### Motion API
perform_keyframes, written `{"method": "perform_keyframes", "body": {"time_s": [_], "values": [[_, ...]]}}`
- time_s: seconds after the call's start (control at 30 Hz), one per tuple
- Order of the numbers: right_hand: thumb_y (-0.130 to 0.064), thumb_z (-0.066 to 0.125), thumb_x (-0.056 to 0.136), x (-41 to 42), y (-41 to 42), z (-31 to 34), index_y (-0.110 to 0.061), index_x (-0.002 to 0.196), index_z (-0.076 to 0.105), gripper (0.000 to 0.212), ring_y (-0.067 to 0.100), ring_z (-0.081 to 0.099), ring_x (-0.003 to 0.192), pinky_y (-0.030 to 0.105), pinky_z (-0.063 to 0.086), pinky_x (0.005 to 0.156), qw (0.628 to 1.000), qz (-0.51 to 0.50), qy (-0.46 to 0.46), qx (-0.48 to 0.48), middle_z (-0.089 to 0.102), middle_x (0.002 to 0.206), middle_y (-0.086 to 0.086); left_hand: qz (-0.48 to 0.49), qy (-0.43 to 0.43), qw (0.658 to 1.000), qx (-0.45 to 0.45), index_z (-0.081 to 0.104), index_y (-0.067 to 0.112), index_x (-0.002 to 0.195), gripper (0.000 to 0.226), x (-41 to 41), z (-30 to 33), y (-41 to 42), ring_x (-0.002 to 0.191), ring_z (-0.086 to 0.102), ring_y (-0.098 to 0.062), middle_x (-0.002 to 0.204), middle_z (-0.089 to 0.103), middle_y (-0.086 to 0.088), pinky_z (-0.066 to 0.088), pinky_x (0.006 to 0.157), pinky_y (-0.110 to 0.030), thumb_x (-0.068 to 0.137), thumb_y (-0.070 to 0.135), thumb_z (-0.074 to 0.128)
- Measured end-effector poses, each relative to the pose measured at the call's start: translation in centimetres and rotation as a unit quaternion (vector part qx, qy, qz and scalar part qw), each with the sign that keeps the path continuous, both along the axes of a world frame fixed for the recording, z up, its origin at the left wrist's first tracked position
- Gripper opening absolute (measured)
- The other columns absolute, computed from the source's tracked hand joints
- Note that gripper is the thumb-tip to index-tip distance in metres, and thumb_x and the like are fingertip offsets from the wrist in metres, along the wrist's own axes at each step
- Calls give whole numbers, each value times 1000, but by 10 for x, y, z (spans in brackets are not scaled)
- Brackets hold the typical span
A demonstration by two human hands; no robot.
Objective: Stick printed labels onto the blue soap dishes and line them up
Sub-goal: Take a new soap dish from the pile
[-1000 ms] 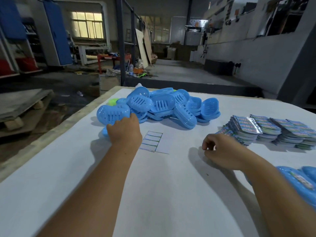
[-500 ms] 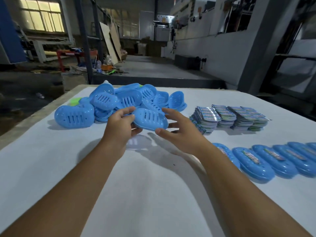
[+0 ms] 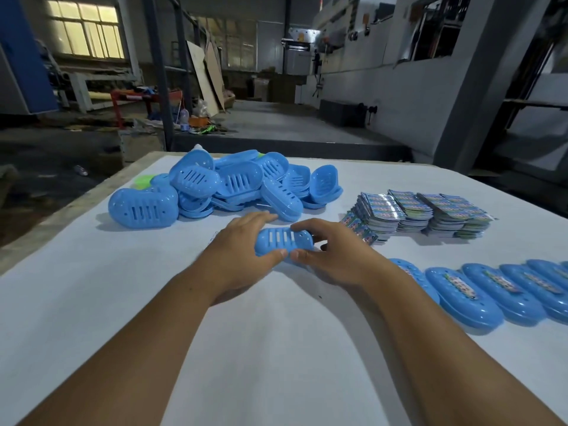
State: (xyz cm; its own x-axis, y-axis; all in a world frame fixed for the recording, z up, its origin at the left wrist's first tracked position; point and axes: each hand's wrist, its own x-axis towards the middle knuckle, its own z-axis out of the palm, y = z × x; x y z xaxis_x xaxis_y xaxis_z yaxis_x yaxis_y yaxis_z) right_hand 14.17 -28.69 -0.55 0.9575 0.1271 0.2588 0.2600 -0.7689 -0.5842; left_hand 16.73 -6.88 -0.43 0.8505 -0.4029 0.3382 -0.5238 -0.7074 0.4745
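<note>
hands meet at the middle of the white table, both wrapped round one blue soap dish that lies slotted side up, its long axis running left to right. left hand grips the dish's left end, fingers curled over the far edge and thumb pressed on the near edge. right hand grips the right end the same way, fingers over the far side and thumb on the near rim, the two thumbs almost touching. whether the dish rests on the table or is lifted just off it cannot be told.

beyond the hands, toward the far left of the table, lies a loose pile of blue soap dishes, tumbled over one another at all angles, some slotted side up and some showing their hollow. one dish sits at the pile's left edge, slots facing the viewer. a small green thing peeks out behind it, too hidden to tell what it is.

to the right of the pile, far right of the hands, stand several stacks of printed labels, side by side, the leftmost stack slumped and fanned toward the hands.

along the near right runs a row of labelled dishes, each with a printed strip on top, lying side by side and overlapping slightly, the row reaching out of frame at the right edge. its nearest end is partly hidden behind the right forearm.
</note>
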Motion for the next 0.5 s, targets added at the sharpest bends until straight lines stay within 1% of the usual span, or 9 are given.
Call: {"method": "perform_keyframes", "body": {"time_s": [0.07,0.13,0.2,0.27,0.33,0.4,0.43,0.47,0.5], "values": [[-54,75,81,0,-1,-1,-40,127,60,51,2,63,104,31,53,92,1000,-7,14,-25,67,114,-17,-3,21,999,33,47,38,140,60,3,-1,0,125,48,-12,136,53,8,43,105,-37,85,53,67],[-56,75,78,-2,-1,-1,-39,126,61,53,5,64,101,33,54,91,998,-12,30,-49,68,112,-15,-2,31,998,46,53,40,132,52,5,-2,0,115,51,-12,125,56,9,45,100,-34,84,53,67],[-64,72,75,-4,-1,0,-39,125,64,56,3,63,102,30,54,88,997,-27,45,-55,67,113,-16,1,35,998,53,55,41,129,50,6,-3,-1,110,51,-11,120,56,10,44,96,-32,83,54,67],[-66,67,76,-3,-1,5,-38,123,66,55,2,60,101,26,48,82,997,-71,23,-34,65,112,-15,5,43,997,57,54,43,127,50,9,-4,-2,107,52,-11,118,55,10,46,94,-31,81,57,67],[-49,66,87,0,-10,12,-29,120,70,39,10,59,101,25,42,82,987,-154,-45,-17,66,105,-9,7,54,997,59,53,45,127,51,10,-4,-2,106,53,-11,117,54,10,49,93,-33,80,58,66],[-27,60,94,1,-25,21,-16,107,73,21,30,59,105,32,44,87,964,-248,-94,-37,69,95,3,8,58,997,59,53,45,126,52,11,-5,-3,105,54,-10,116,54,11,50,92,-33,78,59,66],[-20,56,94,1,-34,23,-10,97,72,19,39,57,105,37,44,88,951,-286,-100,-55,69,90,10,9,58,997,58,53,46,125,52,12,-6,-3,105,54,-10,116,53,11,51,92,-33,76,60,66],[-17,54,92,0,-41,24,-6,92,70,20,43,54,104,41,42,88,940,-320,-96,-67,69,88,14,12,60,996,60,53,47,124,53,13,-6,-3,105,54,-10,116,53,11,52,93,-35,75,63,65],[-15,53,92,-1,-46,25,-4,95,70,21,44,52,107,44,41,89,931,-347,-90,-70,69,90,16,16,63,996,62,52,49,123,54,15,-7,-3,105,54,-11,116,53,11,52,93,-36,73,65,63]]}}
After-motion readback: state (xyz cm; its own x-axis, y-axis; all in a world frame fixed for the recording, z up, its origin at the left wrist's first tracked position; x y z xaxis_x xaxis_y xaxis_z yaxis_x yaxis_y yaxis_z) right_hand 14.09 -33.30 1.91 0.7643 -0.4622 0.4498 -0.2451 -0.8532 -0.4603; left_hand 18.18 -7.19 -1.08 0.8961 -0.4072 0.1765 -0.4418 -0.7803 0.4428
